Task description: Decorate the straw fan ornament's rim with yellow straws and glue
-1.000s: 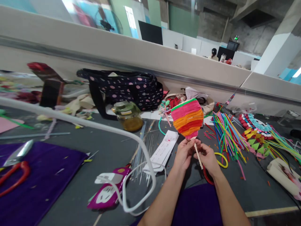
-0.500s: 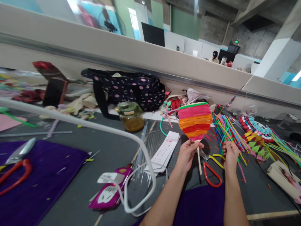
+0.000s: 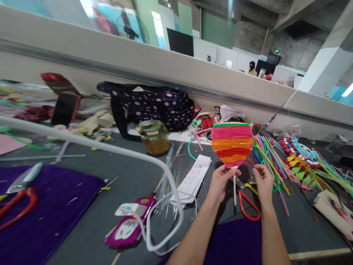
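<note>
A hand fan [image 3: 232, 143] with pink, orange, red and green bands stands upright in front of me. My left hand [image 3: 223, 180] is closed round the top of its cream wrapped handle, just under the fan's face. To the right of the handle, my right hand [image 3: 263, 178] has its fingers curled into a pinch; whatever it holds, if anything, is too small to make out. Between my hands and below them lies a pair of scissors [image 3: 249, 206] with red and yellow handles. Beside my right hand spreads a bundle of coloured pipe cleaners [image 3: 271, 156].
A glass jar [image 3: 154, 138] stands before a dotted black bag [image 3: 154, 105]. Paper strips [image 3: 191, 178], a purple packet [image 3: 129, 224] and a bent white tube [image 3: 129, 154] lie to the left. More scissors [image 3: 26, 193] rest on purple cloth [image 3: 71, 202]. Beaded pieces [image 3: 300, 151] sit right.
The fan has turned to face me more squarely and shifted slightly right. My right hand has moved left, closer to the fan's lower edge. My left hand keeps its hold on the handle.
</note>
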Action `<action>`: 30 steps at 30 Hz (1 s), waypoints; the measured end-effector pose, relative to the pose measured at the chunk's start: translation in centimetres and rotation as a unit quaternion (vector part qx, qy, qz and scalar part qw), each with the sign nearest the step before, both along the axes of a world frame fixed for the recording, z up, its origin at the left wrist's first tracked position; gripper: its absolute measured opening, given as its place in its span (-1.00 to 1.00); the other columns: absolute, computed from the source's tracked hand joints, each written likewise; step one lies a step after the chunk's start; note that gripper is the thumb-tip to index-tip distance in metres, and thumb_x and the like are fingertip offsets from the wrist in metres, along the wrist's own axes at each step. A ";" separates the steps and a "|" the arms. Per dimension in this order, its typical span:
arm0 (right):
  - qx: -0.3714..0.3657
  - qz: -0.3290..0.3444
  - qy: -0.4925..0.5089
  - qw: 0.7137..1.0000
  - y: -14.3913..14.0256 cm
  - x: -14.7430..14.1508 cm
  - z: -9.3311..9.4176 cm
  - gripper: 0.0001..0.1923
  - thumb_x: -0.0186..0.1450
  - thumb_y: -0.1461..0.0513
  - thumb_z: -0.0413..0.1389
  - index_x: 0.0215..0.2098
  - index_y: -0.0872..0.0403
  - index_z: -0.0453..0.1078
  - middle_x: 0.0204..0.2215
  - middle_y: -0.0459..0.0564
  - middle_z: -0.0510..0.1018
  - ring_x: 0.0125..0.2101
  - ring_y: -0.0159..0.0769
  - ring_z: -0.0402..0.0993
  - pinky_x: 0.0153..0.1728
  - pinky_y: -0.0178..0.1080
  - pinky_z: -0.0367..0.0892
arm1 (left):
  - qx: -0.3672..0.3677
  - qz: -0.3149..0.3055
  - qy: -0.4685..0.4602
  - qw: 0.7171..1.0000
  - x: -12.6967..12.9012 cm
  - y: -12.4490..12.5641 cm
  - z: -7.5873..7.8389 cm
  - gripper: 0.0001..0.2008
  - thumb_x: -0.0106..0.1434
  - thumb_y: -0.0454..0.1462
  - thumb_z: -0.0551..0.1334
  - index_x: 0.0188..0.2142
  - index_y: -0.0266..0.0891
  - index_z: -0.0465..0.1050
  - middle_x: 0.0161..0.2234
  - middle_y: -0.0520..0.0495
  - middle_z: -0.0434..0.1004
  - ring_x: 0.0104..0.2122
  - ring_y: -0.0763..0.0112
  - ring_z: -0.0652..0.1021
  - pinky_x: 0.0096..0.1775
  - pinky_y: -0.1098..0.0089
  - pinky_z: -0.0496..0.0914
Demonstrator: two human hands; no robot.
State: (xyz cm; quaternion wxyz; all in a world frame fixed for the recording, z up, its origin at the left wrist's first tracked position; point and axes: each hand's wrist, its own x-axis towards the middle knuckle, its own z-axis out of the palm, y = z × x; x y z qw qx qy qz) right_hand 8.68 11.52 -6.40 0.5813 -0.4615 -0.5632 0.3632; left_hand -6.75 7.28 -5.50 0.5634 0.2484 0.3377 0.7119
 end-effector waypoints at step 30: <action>-0.019 0.075 0.022 0.997 -1.3 -1.7 -0.3 -0.58 0.31 0.04 0.03 -0.62 0.04 0.11 -0.73 -0.28 0.09 -0.72 -0.51 0.04 -0.69 -0.41 0.04 | -0.014 -0.008 -0.041 0.999 -0.1 0.1 -0.1 -0.78 -0.08 -0.29 0.47 -0.44 -0.32 0.51 -0.52 -0.03 0.60 -0.48 0.43 0.58 -0.33 0.47 0.42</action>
